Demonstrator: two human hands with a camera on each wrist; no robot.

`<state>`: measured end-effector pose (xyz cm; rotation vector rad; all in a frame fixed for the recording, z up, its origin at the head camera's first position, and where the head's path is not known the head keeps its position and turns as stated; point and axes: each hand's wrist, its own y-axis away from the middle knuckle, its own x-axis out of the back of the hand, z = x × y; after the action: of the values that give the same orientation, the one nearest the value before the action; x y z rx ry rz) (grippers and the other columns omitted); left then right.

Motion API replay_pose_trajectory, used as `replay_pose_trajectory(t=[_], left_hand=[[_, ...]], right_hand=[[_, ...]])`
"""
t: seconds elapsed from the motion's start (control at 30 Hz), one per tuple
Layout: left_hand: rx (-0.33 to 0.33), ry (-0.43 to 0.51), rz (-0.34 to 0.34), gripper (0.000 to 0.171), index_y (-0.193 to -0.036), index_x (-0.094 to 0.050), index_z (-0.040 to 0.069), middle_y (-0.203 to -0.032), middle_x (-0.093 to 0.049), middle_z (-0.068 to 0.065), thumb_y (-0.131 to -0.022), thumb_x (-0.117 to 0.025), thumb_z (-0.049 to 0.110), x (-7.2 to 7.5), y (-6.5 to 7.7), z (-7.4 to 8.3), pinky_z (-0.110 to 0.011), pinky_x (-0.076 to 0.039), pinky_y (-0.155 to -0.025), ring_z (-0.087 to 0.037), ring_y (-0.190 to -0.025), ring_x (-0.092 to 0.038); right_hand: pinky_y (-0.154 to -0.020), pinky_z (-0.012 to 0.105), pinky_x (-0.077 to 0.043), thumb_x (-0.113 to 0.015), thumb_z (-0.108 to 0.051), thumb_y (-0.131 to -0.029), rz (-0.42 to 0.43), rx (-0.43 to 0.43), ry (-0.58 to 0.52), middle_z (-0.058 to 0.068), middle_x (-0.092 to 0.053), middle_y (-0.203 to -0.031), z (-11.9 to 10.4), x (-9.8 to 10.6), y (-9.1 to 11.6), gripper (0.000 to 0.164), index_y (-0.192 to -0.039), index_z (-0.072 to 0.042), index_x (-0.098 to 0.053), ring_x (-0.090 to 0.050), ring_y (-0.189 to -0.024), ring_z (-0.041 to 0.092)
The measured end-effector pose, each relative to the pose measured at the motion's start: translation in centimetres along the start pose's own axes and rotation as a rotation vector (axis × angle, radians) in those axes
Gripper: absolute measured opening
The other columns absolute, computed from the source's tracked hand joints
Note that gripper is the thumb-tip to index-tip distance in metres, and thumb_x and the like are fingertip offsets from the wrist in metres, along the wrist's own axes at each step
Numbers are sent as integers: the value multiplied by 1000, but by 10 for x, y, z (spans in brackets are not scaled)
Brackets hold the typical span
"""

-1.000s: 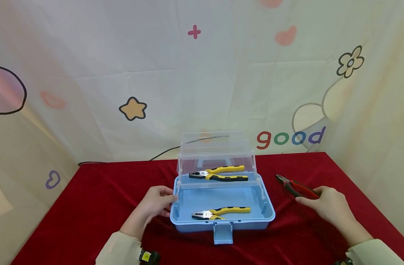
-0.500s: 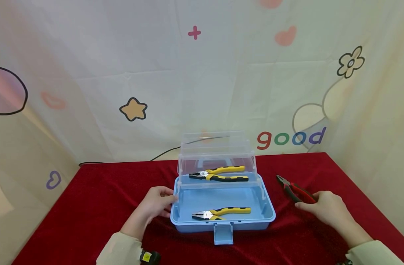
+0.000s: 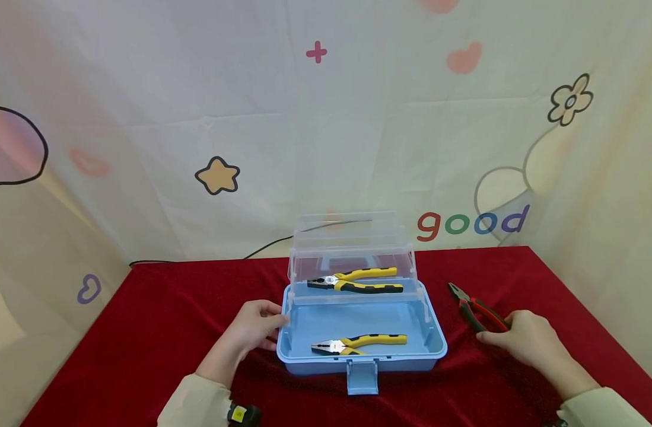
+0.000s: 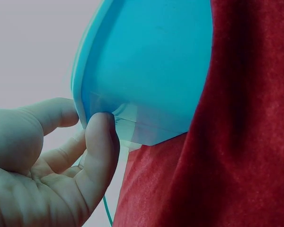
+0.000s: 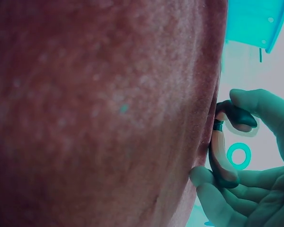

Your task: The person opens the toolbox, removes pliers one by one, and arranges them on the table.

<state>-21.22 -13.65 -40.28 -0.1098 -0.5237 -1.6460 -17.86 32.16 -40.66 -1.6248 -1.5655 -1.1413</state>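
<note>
In the head view my left hand (image 3: 257, 326) holds the left rim of a light-blue toolbox (image 3: 358, 320), thumb inside the wall and fingers outside. The left wrist view shows that thumb pressed to the box wall (image 4: 151, 56). My right hand (image 3: 528, 338) holds the handle ends of red-and-black pliers (image 3: 490, 314) lying right of the box, jaws pointing away. Thumb and fingers sit on opposite handles (image 5: 219, 146) in the right wrist view. Yellow-and-black pliers (image 3: 371, 289) rest on the clear upper tray. A second yellow pair (image 3: 376, 339) lies along the box's front, partly hidden by its wall.
The toolbox's clear lid (image 3: 347, 228) stands raised at the back, and its front latch (image 3: 362, 378) hangs down. Dark red cloth (image 3: 187, 332) covers the table. Behind its far edge hangs a printed curtain (image 3: 352, 148), with a thin black cable (image 3: 267, 245) before it.
The handles of the red-and-black pliers have spread a little apart, and my right hand has shifted slightly towards me. My left hand stays on the toolbox rim.
</note>
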Motion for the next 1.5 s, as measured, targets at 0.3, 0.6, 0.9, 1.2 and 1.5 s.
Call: replay_pose_trajectory(t=[0.3,0.6,0.9,1.2,1.5], left_hand=[[4,-4,1,27,-111,-58,-1,-88,-65,-13,-89,-63,13,0,0,0,-33,-58,-58,-19,-64,-64],[4,-3,4,26,-110,-58,-1,-88,-65,-13,-89,-63,13,0,2,0,-33,-59,-58,-19,-64,-64],[4,-7,2,28,-111,-58,-1,-89,-65,-13,-89,-64,14,0,2,1,-33,-59,-58,-19,-65,-64],[7,-9,-3,28,-111,-58,-2,-88,-65,-13,-89,-63,14,0,1,1,-33,-59,-58,-19,-64,-64],[1,-11,-8,28,-111,-58,-2,-87,-65,-13,-89,-63,15,0,2,1,-33,-58,-58,-19,-65,-65]], right_hand=[[-48,27,-35,-75,-51,-69,-12,-44,46,2,-48,-56,-3,-1,3,48,-70,-6,-56,-45,-56,16],[-47,27,-32,-74,-50,-68,-5,-41,86,2,-46,-56,-6,-2,4,48,-67,-8,-52,-43,-55,16],[-46,26,-31,-75,-50,-68,-14,-28,117,1,-44,-54,-8,-3,3,48,-65,-9,-50,-42,-54,15],[-47,28,-30,-75,-54,-66,-31,-28,159,0,-43,-53,-9,-4,3,50,-63,-11,-49,-42,-54,15],[-47,27,-31,-71,-52,-73,-42,-19,142,-1,-48,-55,-12,2,2,46,-67,-10,-55,-44,-56,15]])
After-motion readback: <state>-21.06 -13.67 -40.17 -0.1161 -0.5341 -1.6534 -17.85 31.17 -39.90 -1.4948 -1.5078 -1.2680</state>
